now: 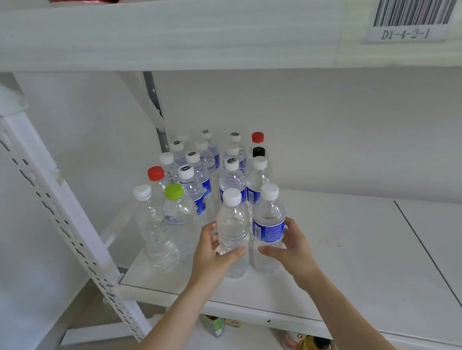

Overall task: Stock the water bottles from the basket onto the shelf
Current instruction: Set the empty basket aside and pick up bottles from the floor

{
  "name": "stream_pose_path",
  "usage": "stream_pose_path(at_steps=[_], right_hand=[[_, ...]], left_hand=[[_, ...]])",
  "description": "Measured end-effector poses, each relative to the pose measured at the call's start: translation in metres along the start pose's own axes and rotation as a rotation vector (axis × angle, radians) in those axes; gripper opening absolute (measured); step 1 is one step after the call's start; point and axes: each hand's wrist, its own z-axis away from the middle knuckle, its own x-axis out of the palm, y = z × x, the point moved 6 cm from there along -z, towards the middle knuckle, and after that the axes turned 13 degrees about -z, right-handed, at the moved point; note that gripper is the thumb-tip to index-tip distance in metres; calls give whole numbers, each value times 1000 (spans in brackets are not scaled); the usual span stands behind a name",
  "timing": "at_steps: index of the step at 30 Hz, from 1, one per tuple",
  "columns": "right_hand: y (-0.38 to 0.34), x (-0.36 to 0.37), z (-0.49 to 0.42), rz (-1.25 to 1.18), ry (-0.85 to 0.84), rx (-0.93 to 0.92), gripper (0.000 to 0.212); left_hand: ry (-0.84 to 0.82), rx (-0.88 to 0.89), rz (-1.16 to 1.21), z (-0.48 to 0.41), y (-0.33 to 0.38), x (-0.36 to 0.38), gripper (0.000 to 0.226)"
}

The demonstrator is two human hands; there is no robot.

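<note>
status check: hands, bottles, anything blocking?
Left hand gripping unlabelled bottle, right hand gripping blue-label bottle. Both upright at shelf front, ahead of stocked cluster. Shelf space to the right open; basket out of view.

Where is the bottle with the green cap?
The green-capped bottle stands on the shelf, left of the left hand, between a white-capped bottle and a blue-labelled bottle.

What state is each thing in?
Left hand: grip on the clear bottle.
Right hand: grip on the blue-label bottle.
Both bottles: upright, capped, on the shelf.
Bottles behind: upright, capped.
</note>
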Motion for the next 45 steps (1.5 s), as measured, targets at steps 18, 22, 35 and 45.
stream_pose_path(at_steps=[18, 22, 35, 45], right_hand=[[9, 7, -19, 111, 58, 48, 60], [10, 10, -27, 124, 69, 59, 60], [18, 4, -26, 141, 38, 133, 60], [12, 1, 46, 637, 77, -69, 59]], left_hand=[[148, -109, -115, -22, -35, 24, 63], [152, -136, -125, -28, -33, 23, 68], [90, -79, -128, -22, -37, 20, 76], [98, 178, -532, 53, -44, 4, 57]])
